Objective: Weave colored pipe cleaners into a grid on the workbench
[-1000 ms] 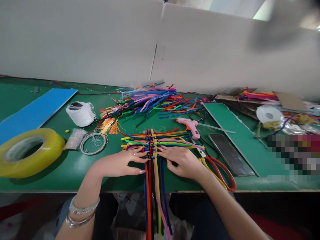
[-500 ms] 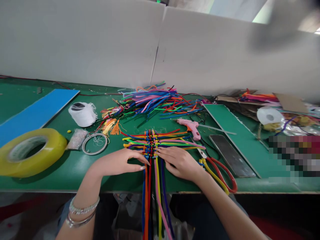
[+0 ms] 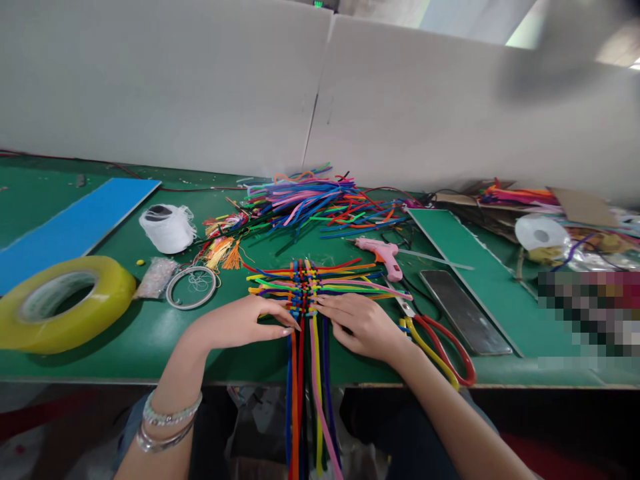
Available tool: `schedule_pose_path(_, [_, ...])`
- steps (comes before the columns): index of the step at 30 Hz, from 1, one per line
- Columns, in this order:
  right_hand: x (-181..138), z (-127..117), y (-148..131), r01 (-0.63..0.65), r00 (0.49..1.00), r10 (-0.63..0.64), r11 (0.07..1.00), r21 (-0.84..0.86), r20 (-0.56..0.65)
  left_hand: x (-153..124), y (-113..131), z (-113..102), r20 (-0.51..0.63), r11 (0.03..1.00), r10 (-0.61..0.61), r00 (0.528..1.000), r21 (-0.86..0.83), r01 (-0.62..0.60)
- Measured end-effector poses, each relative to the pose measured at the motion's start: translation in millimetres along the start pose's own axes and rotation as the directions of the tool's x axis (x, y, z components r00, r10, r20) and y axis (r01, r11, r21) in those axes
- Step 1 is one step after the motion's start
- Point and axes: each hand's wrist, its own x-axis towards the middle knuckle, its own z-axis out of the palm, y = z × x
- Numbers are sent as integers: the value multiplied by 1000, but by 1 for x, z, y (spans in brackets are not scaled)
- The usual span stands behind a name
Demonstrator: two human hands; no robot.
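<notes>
A woven mat of pipe cleaners (image 3: pixel 306 283) lies on the table in front of me, with crossing strands sticking out left and right. Long loose strands hang from it over the table's front edge. At its lower left, my left hand (image 3: pixel 245 323) brings thumb and forefinger together on an orange pipe cleaner (image 3: pixel 294 380); the exact contact is partly hidden. My right hand (image 3: pixel 360 325) lies flat with fingers stretched out, their tips on the mat's right side. Close by on the right are scissors (image 3: pixel 445 347) with red and yellow handles.
Behind the mat is a heap of pipe cleaners (image 3: pixel 305 200). A pink glue gun (image 3: pixel 385 255) and a phone (image 3: pixel 465 312) lie to the right. Leftward are yellow tape (image 3: pixel 113 300), a metal ring (image 3: pixel 173 300), a small bag of beads (image 3: pixel 156 278) and white thread (image 3: pixel 173 233).
My left thumb has moved slightly up and right, closer to the forefinger at the orange strand. The right hand stays on the mat, and the view shifts only slightly.
</notes>
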Motion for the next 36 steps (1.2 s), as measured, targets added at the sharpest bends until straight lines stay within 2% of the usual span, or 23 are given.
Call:
schedule_pose_path(13, [0, 0, 0, -5, 1000, 5, 1000, 8, -4, 1, 2, -1, 3, 1000, -22, 1000, 4, 22])
schedule_pose_path(19, [0, -3, 2, 16, 999, -20, 996, -90, -44, -2, 5, -2, -30, 1000, -8, 1000, 3, 8])
schedule_pose_path(22, [-2, -6, 4, -1, 993, -24, 978, -207, -119, -8, 9, -4, -141, 997, -80, 987, -9, 79])
schedule_pose_path(25, [-5, -11, 6, -137, 959, 60, 953, -272, -276, -16, 13, -8, -326, 988, -149, 933, -5, 156])
schedule_pose_path(27, [-7, -15, 7, -221, 939, 144, 949, -227, -311, -20, 17, -10, -430, 984, -136, 893, 46, 172])
schedule_pose_path(29, [-7, -18, 7, -228, 956, 194, 963, -141, -221, -24, 19, -11, -476, 980, -58, 877, 141, 141])
schedule_pose_path(32, [-7, -20, 4, -198, 980, 198, 980, -7, 1, -24, 20, -8, -430, 944, 70, 900, 319, 79])
schedule_pose_path(36, [-7, -14, -2, -224, 956, 205, 972, 74, 209, -14, 17, 4, -338, 863, 81, 938, 495, 104])
